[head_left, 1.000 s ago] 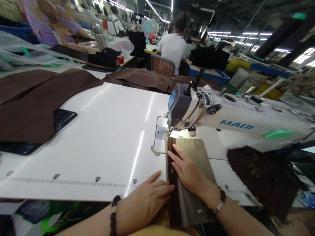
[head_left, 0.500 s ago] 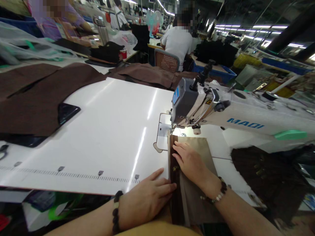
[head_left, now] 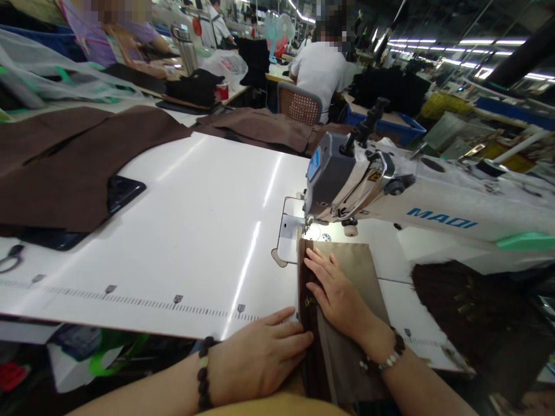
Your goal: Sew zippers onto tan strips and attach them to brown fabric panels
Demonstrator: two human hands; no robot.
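Observation:
A beige fabric piece (head_left: 353, 266) with a dark brown zipper strip (head_left: 309, 323) along its left side lies under my hands. Its far end is at the presser foot of the sewing machine (head_left: 359, 185). My right hand (head_left: 340, 294) rests flat on the fabric near the needle, fingers stretched and a little apart. Closer to me, my left hand (head_left: 264, 352) has its fingers curled over the left edge of the zipper strip, gripping it; its thumb is hidden. A small brass-coloured zipper pull (head_left: 309, 301) shows beside my right hand.
Brown fabric pieces (head_left: 78, 167) lie at the left, over a dark glossy object (head_left: 124, 193). Scissors (head_left: 12, 258) are at the left edge. Dark gathered fabric (head_left: 472, 318) lies at the right. Beyond the white table (head_left: 208, 219) a person (head_left: 318, 69) sits on a chair (head_left: 299, 104).
The fabric has slid slightly toward the needle, and the view has shifted a little. My right hand's fingers have spread a bit; my left hand stays at the zipper strip's edge.

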